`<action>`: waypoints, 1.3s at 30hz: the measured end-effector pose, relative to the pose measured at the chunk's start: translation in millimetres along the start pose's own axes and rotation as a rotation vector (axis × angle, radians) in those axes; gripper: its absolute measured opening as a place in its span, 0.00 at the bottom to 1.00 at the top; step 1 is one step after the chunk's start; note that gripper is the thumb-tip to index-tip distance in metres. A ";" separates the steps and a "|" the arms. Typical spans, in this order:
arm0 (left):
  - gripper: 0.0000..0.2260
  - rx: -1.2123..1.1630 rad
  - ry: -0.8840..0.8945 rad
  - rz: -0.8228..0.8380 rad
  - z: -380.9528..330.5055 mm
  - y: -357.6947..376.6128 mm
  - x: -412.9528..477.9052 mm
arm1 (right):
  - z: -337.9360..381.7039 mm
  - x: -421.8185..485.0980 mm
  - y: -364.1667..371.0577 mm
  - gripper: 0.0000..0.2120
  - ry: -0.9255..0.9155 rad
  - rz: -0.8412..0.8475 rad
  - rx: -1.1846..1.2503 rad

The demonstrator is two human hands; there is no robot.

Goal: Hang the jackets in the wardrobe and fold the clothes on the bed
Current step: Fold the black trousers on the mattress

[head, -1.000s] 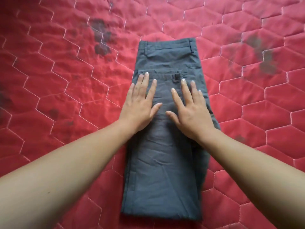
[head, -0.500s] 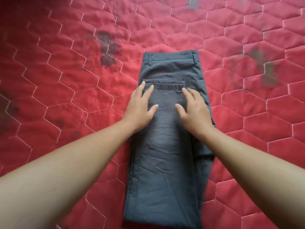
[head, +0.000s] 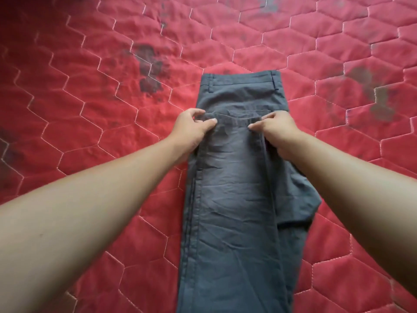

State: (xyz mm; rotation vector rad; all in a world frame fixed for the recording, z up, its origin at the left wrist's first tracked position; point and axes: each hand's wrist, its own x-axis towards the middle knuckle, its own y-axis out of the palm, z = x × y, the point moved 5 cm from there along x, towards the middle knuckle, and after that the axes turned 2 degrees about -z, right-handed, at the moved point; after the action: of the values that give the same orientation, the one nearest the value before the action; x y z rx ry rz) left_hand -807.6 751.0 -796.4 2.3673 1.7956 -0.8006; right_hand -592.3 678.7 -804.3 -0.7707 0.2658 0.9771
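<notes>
Across the whole view spreads a red quilt [head: 90, 114] stitched in pale hexagons, marked with dark grey blotches [head: 150, 68] left of centre and more of them toward the right edge. On it, slightly right of the middle, lie the grey trousers [head: 232, 211], folded lengthwise into a long strip that runs from the bottom edge of the view up to the waistband [head: 241, 81], which points away from the person. The right side of the strip bulges out in a loose, rumpled fold, while the left side lies in straight stacked edges. Two bare forearms reach in from the lower corners and meet on the upper part of the strip. The left hand [head: 191, 129] sits at the left edge of the cloth, its fingers curled and its thumb closed against them, pinching up a small ridge of fabric. The right hand [head: 279, 129] sits at the right edge, fingers bent down into the cloth and thumb stretched inward, gripping the fabric there. Between the two hands runs the slit of a back pocket [head: 243, 114]; whether anything is in it cannot be told. Short belt loops [head: 210, 86] cross the waistband.
</notes>
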 end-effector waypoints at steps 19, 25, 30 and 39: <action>0.05 0.005 0.165 -0.026 -59.3 -17.6 66.1 | 83.4 27.3 -11.5 0.14 -0.331 -0.208 0.103; 0.24 0.522 0.229 -0.175 -53.5 -9.6 104.7 | 80.8 69.4 12.9 0.27 -0.413 -0.230 -0.451; 0.30 0.861 0.588 -0.039 -31.9 28.4 71.0 | 29.7 29.8 33.7 0.31 -0.713 -0.267 -0.955; 0.31 1.062 0.512 0.052 -5.2 31.5 34.0 | -1.2 4.5 32.9 0.35 -0.670 -0.137 -0.973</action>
State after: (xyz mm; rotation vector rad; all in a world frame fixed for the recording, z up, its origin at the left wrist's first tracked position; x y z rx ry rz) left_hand -770.7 772.8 -814.8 3.5095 1.6452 -1.5423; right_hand -616.8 691.4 -822.8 -1.2457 -0.8998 1.1654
